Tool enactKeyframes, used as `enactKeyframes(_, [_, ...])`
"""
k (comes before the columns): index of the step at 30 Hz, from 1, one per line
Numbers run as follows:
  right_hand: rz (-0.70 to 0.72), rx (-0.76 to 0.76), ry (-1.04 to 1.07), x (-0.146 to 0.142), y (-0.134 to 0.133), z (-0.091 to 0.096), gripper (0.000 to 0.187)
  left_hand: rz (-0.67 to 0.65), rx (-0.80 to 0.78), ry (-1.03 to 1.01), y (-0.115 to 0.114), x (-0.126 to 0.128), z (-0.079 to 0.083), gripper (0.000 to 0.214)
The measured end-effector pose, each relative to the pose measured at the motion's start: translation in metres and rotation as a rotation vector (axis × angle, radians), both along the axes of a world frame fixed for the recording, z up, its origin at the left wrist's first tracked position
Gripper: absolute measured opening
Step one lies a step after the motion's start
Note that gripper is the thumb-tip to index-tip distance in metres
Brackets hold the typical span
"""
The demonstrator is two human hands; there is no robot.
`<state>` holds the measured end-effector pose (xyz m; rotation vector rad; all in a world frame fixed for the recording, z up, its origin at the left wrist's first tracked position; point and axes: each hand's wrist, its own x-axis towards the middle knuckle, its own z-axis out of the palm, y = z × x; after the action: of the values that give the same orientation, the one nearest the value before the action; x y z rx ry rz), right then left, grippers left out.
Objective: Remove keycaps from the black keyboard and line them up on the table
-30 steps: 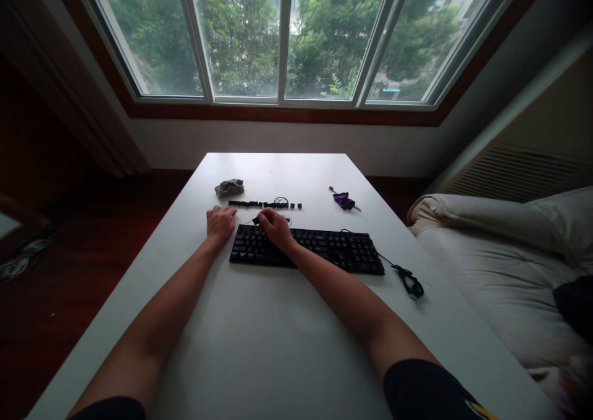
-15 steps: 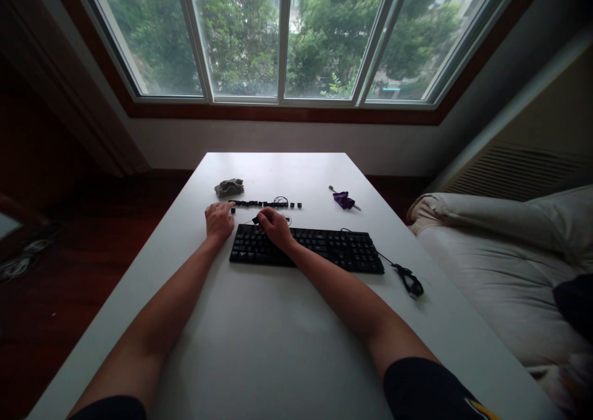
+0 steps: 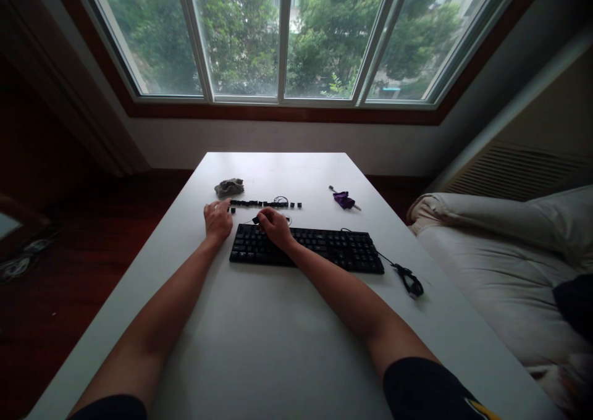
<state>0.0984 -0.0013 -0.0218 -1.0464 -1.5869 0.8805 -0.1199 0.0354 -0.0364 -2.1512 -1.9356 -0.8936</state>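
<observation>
My left hand [image 3: 217, 218] rests on the table at the left end of a row of small black keycaps [image 3: 259, 204]. Its fingers are loosely bent and apart, the tips beside the row. Two loose keycaps [image 3: 233, 210] lie just right of the thumb, one partly hidden. Over the back edge of the black keyboard [image 3: 343, 250], my right hand [image 3: 274, 227] is closed in a pinch around a small black tool [image 3: 255, 220] with thin wire at its ends, perhaps a keycap puller. The fingers hide most of that tool. My right forearm crosses the middle of the keyboard.
Behind the row sits a crumpled grey cloth [image 3: 229, 187]. A purple cloth-like item [image 3: 343, 200] with a brush end lies back right. The keyboard's coiled cable [image 3: 408, 282] lies on the white table [image 3: 259, 346]. A pale sofa [image 3: 472, 272] stands to the right.
My left hand has drawn slightly left from the row's end, uncovering a little more of the keycaps there. My right hand stays in place.
</observation>
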Motion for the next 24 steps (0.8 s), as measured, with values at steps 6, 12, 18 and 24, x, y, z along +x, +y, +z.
enactKeyframes(6, [0.012,0.002,0.013,-0.0001,0.0014,-0.0016,0.027,0.042,-0.019,-0.018,0.0021,-0.0053,-0.0033,0.06])
enactKeyframes(12, [0.009,0.001,0.009,-0.0005,0.0007,-0.0009,0.027,0.035,-0.022,-0.017,0.0033,-0.0063,-0.0014,0.059])
enactKeyframes(18, [0.016,0.003,0.014,-0.0001,0.0,-0.0005,0.028,0.03,-0.044,0.015,0.0056,-0.0076,-0.003,0.058])
enactKeyframes(24, [0.008,0.001,0.009,0.0002,-0.0003,-0.0006,0.028,0.036,-0.048,-0.006,0.0082,-0.0109,-0.0064,0.06])
